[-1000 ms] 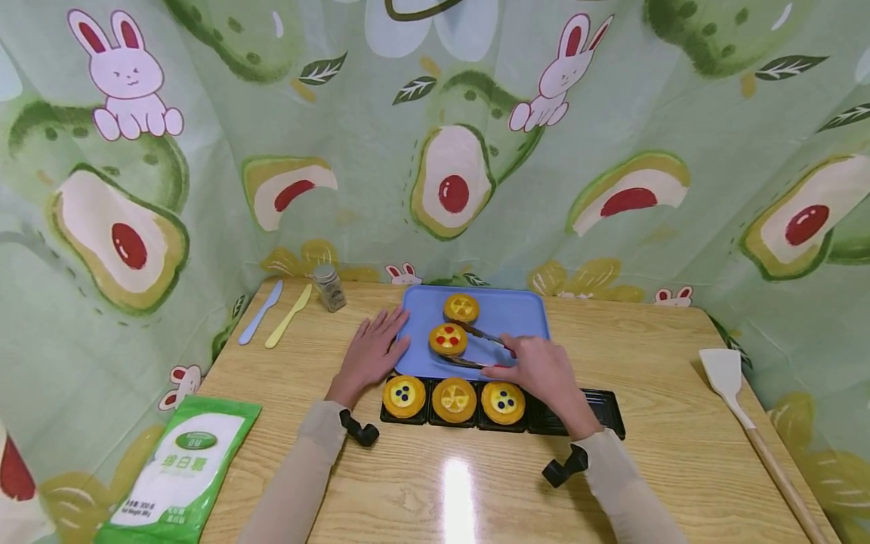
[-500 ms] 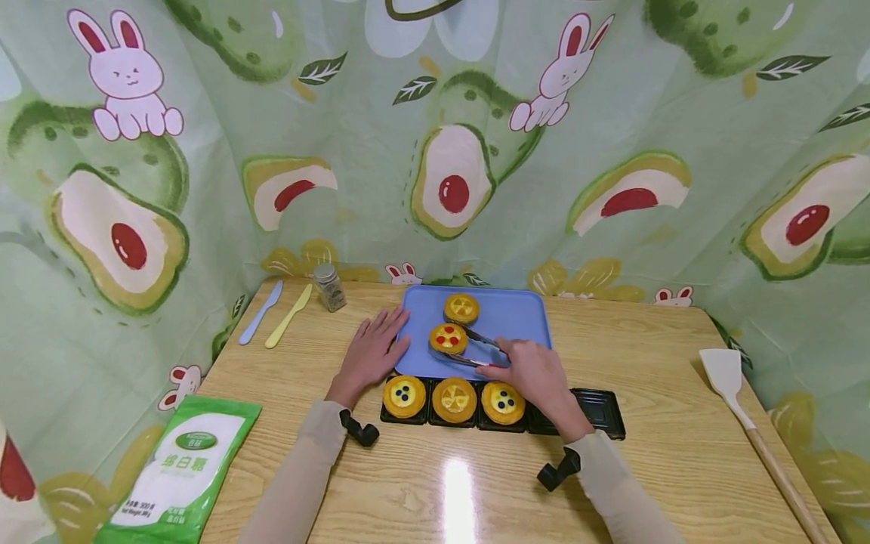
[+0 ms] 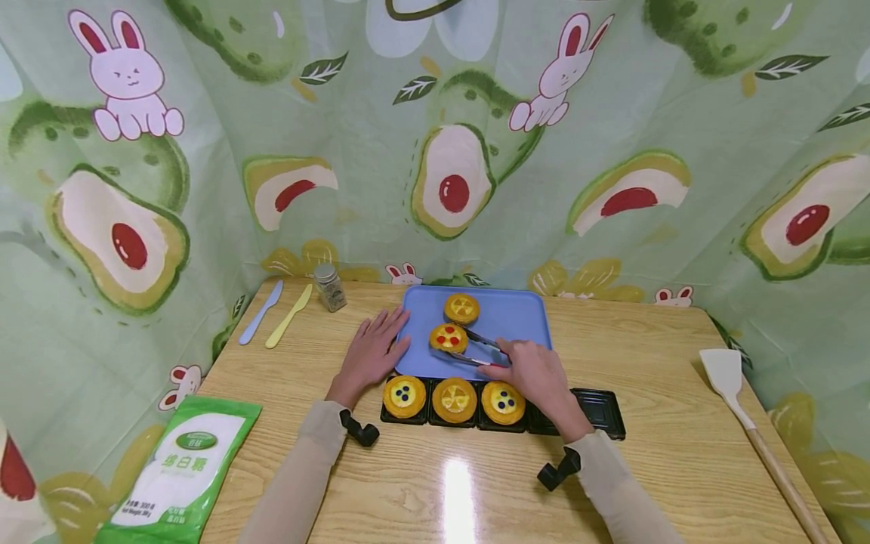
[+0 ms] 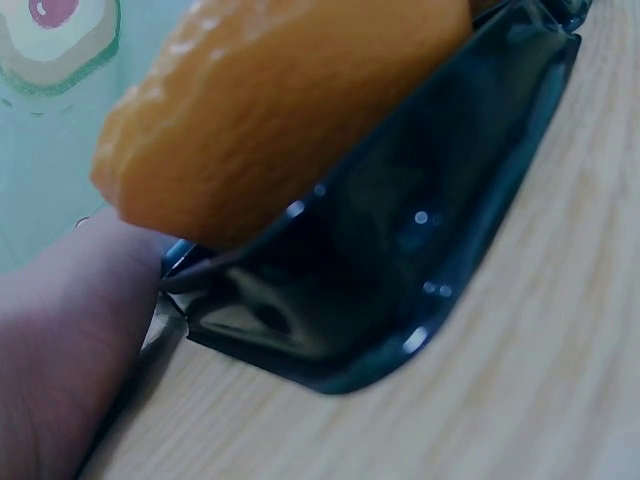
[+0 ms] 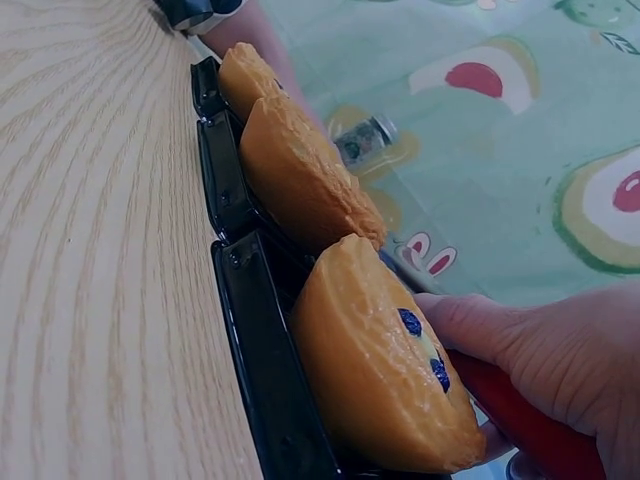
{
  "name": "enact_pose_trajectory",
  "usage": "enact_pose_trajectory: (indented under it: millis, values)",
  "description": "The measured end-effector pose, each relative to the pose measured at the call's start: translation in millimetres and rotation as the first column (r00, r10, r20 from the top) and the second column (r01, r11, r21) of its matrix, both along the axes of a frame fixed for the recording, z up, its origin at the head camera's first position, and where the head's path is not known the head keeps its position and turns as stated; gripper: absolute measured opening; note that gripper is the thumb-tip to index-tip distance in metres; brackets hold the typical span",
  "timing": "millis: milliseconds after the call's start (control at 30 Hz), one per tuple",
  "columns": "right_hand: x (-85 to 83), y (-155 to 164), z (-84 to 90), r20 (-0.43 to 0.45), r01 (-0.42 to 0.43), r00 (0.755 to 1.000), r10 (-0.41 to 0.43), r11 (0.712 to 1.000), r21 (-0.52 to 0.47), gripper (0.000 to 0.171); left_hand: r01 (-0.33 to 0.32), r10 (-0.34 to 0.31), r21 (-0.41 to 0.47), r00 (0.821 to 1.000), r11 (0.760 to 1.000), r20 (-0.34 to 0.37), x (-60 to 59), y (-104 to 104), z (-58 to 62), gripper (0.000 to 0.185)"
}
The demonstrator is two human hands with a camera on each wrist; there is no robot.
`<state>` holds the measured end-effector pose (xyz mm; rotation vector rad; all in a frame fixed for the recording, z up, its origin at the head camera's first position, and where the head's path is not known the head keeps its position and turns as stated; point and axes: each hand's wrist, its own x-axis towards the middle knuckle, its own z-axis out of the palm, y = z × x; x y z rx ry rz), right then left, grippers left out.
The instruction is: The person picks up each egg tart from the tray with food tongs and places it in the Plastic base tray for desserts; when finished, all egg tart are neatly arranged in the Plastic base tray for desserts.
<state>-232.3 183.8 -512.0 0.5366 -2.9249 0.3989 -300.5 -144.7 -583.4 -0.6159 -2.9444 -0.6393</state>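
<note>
Right hand: fingers curled round the tongs, just right of frame centre.
Tongs: tips either side of the red-dotted tart on the blue tray.
Left hand: flat, fingers straight, at the tray's left edge.

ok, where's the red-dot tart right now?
Head view: the red-dot tart sits mid blue tray, between the tongs held by the right hand, just in front of the yellow tart.
</note>
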Motion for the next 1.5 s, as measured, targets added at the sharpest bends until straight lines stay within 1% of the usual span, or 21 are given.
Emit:
enact_pose_trajectory:
  millis: [100,267,500,633,733,967,1067,1133,1333,1500]
  values:
    - [-0.3,1,-0.4,-0.005,-0.008,1.0,0.008,1.0,-0.005,0.05,0.003,-0.003,0.011,1.0,1.0,-0.001,0.6,0,0.5,0.064]
    - [-1.0,2,-1.0,-0.011,-0.012,1.0,0.012,1.0,-0.017,0.049,-0.001,0.001,0.006,1.0,1.0,0.012,0.4,0,0.9,0.064]
    - [-1.5,4,-2.4,-0.028,-0.014,1.0,0.013,1.0,-0.018,0.048,0.005,-0.006,0.01,1.0,1.0,0.006,-1.2,-2,-2.2,0.065]
    - [-0.8,5,-1.6,-0.032,-0.012,0.999,0.011,1.0,-0.018,0.047,0.001,-0.001,0.006,1.0,1.0,0.01,0.7,-1,0.5,0.064]
    - [-0.8,5,2.3,-0.039,-0.011,0.999,0.01,1.0,-0.023,0.044,-0.001,0.001,0.005,1.0,1.0,0.007,1.0,-1,1.5,0.064]
    - [-0.6,7,10.6,-0.055,-0.012,0.998,0.012,1.0,0.001,0.046,0.0,0.0,0.002,1.0,1.0,0.008,0.3,0,2.2,0.065]
    - [-0.3,8,14.9,-0.064,-0.014,0.998,0.014,1.0,-0.011,0.046,0.0,0.0,0.0,1.0,1.0,0.003,-0.4,0,2.3,0.065]
    - [0.5,9,18.0,-0.073,-0.012,0.997,0.01,1.0,-0.022,0.046,0.004,-0.004,0.008,1.0,1.0,-0.005,-1.0,0,1.9,0.065]
    - [4.2,14,23.8,-0.096,0.004,0.995,-0.005,1.0,-0.011,0.05,0.014,-0.014,0.017,1.0,1.0,-0.006,-1.3,1,-1.3,0.065]
    - [8.3,18,27.5,-0.139,-0.007,0.99,0.008,1.0,0.006,0.05,0.012,-0.012,0.015,1.0,1.0,-0.016,-1.9,0,-2.1,0.064]
